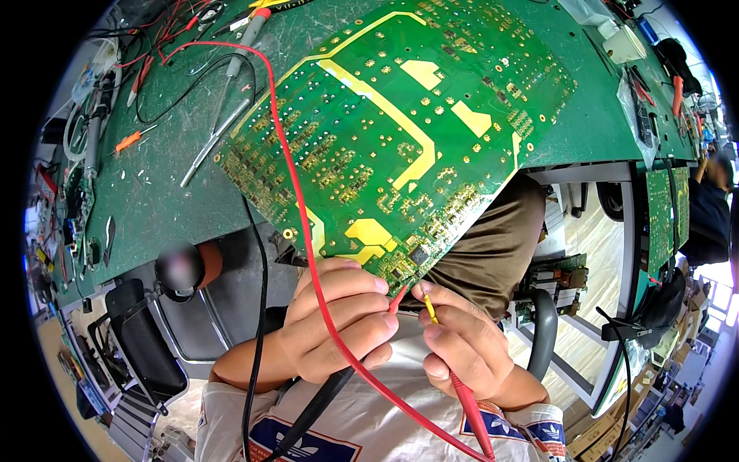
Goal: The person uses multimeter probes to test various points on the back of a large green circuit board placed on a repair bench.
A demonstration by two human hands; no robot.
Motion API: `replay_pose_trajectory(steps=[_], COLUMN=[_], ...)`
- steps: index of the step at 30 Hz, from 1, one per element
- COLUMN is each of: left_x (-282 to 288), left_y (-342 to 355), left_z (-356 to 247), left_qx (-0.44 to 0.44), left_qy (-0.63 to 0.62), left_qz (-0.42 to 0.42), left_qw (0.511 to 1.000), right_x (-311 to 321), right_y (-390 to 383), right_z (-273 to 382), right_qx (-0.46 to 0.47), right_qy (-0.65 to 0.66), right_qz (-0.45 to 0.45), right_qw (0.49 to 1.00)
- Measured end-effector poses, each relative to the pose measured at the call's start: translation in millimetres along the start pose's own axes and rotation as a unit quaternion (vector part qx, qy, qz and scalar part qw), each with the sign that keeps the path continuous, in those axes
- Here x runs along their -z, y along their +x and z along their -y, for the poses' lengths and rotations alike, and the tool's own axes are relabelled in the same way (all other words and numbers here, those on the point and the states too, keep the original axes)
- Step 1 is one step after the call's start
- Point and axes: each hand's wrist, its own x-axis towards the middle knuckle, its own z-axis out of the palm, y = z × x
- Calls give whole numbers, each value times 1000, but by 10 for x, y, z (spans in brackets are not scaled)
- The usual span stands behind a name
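Observation:
A large green circuit board [454, 81] with bare yellow-gold areas lies tilted across the table, its near corner over the table's edge and close to my body. My left hand [339, 319] is closed around a black test probe [314, 414], whose front end is red. In my right hand [469, 343] is a red test probe [469, 412] with a yellow front end. Both tips come together at the board's near corner, beside a small dark chip [418, 255]. Whether the tips touch the contacts is too small to tell. A red cable [289, 158] runs across the board and in front of my left hand.
On the green table [165, 192] lie a metal rod-like tool [215, 142], an orange-handled screwdriver [129, 141] and tangled leads. A black cable [262, 308] hangs left of my left arm. More circuit boards [659, 212] stand at the right, with a person [708, 212] beyond. A chair [142, 339] is at left.

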Motion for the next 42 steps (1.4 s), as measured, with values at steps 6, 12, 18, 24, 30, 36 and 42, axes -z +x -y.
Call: replay_pose_trajectory(steps=[6,12,18,24,30,36,42], left_x=[10,-39,-123,-110,46,-57,-32], left_y=[-17,20,-109,-16,0,3,-8], left_z=[17,26,19,28,-23,14,38], left_qx=[-10,-26,-27,-35,-13,-5,-13], left_qy=[-13,-27,-9,-4,3,-14,-9], left_qz=[-7,-31,-94,-64,-18,-24,-21], left_qw=[1000,999,995,997,1000,1000,1000], right_x=[98,88,9,42,27,92,133], right_y=[57,3,24,13,70,-6,2], right_z=[-12,9,-22,-21,-59,-79,-101], right_qx=[-27,-60,-58,-68,-42,-123,-144], right_qy=[38,23,50,36,103,165,186], right_qz=[32,5,-3,-24,-21,-35,-23], right_qw=[998,998,997,997,994,978,972])
